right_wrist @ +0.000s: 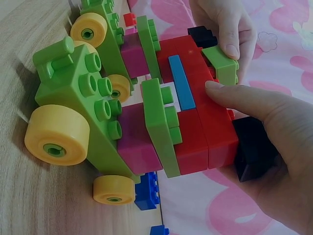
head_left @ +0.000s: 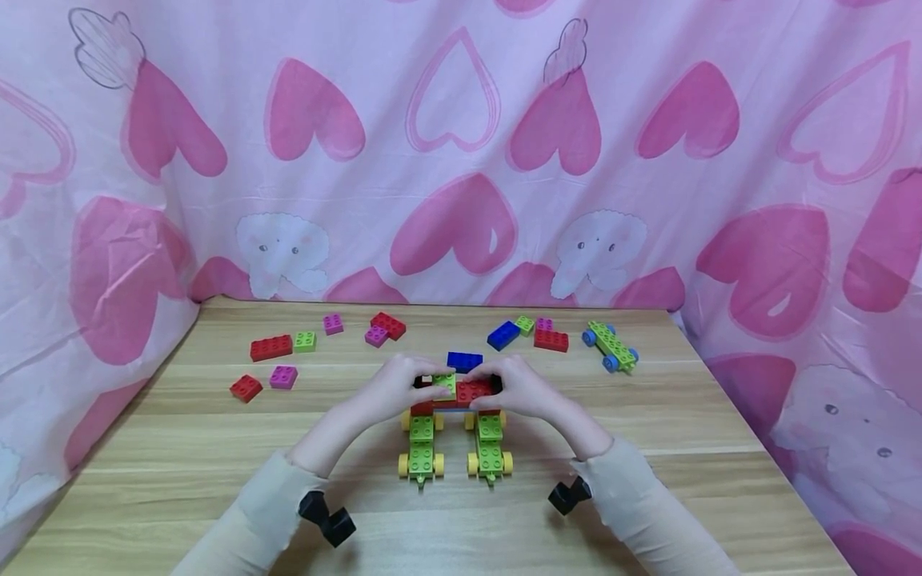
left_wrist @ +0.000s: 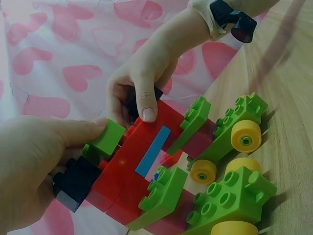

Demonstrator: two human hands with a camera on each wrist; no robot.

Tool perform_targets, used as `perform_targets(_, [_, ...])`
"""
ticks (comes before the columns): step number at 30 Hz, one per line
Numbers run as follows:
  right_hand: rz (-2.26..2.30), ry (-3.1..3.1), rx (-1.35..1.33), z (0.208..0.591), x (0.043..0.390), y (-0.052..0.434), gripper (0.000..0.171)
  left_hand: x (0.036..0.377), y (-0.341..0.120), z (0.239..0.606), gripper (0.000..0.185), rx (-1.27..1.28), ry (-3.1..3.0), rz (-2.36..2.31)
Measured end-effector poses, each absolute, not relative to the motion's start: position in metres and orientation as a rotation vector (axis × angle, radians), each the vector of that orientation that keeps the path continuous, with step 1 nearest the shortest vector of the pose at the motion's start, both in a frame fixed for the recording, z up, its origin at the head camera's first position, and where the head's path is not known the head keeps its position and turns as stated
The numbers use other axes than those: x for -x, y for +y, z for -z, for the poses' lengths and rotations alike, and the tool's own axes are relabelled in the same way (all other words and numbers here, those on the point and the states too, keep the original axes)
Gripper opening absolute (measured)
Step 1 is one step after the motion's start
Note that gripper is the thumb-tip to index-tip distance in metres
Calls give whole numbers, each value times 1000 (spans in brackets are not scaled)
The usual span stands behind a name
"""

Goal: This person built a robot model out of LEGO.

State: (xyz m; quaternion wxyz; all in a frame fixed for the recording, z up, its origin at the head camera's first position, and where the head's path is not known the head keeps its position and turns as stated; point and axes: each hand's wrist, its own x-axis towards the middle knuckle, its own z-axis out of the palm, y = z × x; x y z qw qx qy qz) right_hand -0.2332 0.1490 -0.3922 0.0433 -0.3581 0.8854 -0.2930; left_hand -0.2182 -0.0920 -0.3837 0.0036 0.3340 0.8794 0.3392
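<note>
A toy-brick build stands mid-table, with red bricks (right_wrist: 182,132) across two green wheeled bases (head_left: 421,458) with yellow wheels. Purple bricks (right_wrist: 139,134) and green plates (right_wrist: 155,122) link the bases to the red part, and a blue strip (left_wrist: 152,152) lies along its side. On top sits a small green brick (left_wrist: 108,139), pinched by my left hand (head_left: 396,392), whose fingers pass behind a black brick (left_wrist: 76,183). My right hand (head_left: 522,390) grips the other end, its thumb on a red brick and its fingers partly hidden round a second black brick (right_wrist: 254,147).
Beyond the build lies a blue brick (head_left: 464,362). Loose red (head_left: 271,347), green (head_left: 305,342) and purple bricks (head_left: 283,377) are scattered at left. A blue brick (head_left: 503,335), others and a green base with blue wheels (head_left: 610,346) lie back right. A heart-patterned curtain (head_left: 454,224) encloses the table.
</note>
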Motion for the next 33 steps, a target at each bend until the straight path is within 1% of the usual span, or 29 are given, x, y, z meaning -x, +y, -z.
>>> perform_targets(11, [892, 2708, 1074, 390, 233, 148, 35, 218, -90, 380, 35, -1091, 2788, -940])
perform_targets(19, [893, 2709, 1078, 391, 233, 148, 35, 218, -91, 383, 32, -1143, 2806, -945])
perform_targets(29, [873, 2716, 1067, 391, 233, 148, 35, 219, -99, 387, 46, -1098, 2795, -997])
perform_targets(33, [858, 2724, 1054, 390, 232, 148, 36, 221, -104, 389, 48, -1117, 2812, -948])
